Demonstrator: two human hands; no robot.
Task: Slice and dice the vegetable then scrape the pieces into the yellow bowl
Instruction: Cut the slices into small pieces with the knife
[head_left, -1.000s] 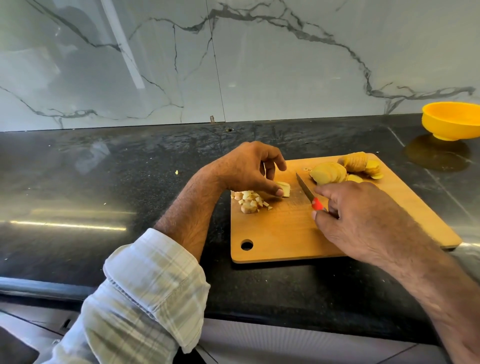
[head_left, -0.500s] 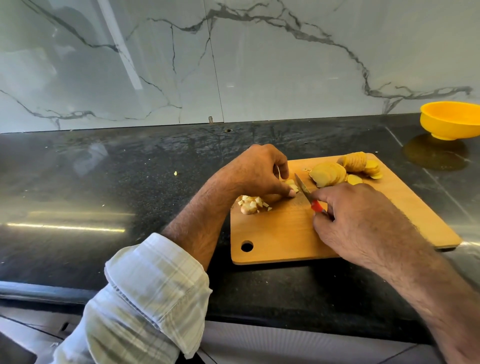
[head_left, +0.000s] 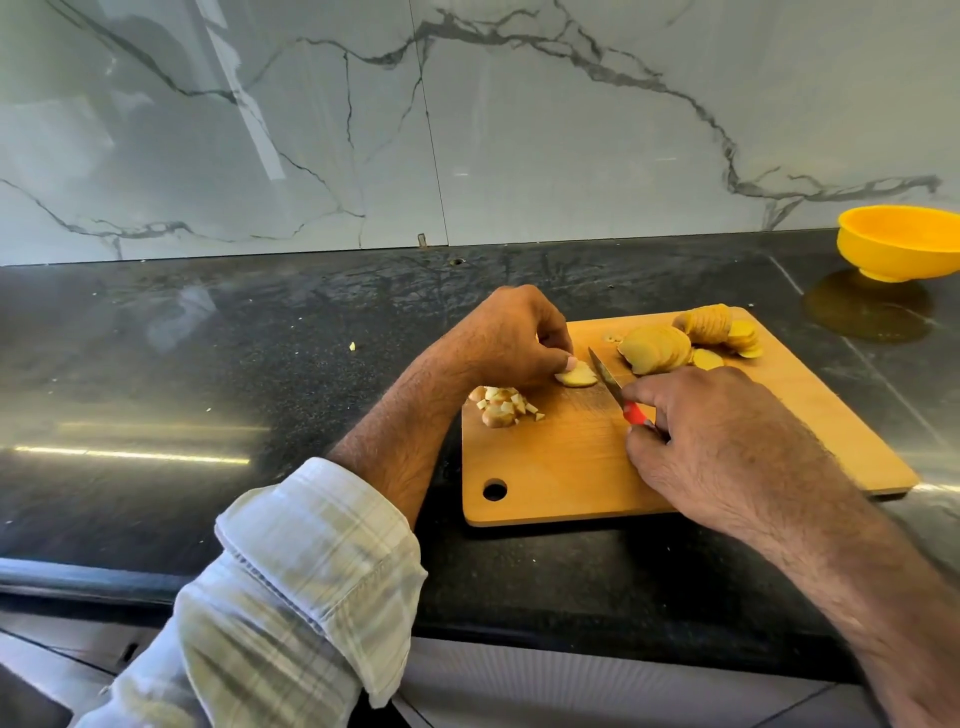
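A wooden cutting board (head_left: 597, 467) lies on the black counter. My left hand (head_left: 506, 338) pinches a few stacked potato slices (head_left: 576, 376) flat on the board. My right hand (head_left: 717, 441) grips a small knife (head_left: 605, 375) by its red handle, the blade just right of those slices. A heap of diced potato (head_left: 501, 405) sits at the board's left edge. Fanned potato slices (head_left: 657, 349) and a second sliced stack (head_left: 709, 325) lie at the board's far end. The yellow bowl (head_left: 901, 241) stands at the far right of the counter.
The black stone counter (head_left: 208, 389) runs left and in front of the board, with a few small potato scraps (head_left: 352, 346) on it. A marble wall (head_left: 467, 130) rises behind. The counter's front edge is close to my body.
My left hand has shifted right with the slices under its fingers, from beside the diced heap toward the board's middle. The knife moved slightly closer to the slices.
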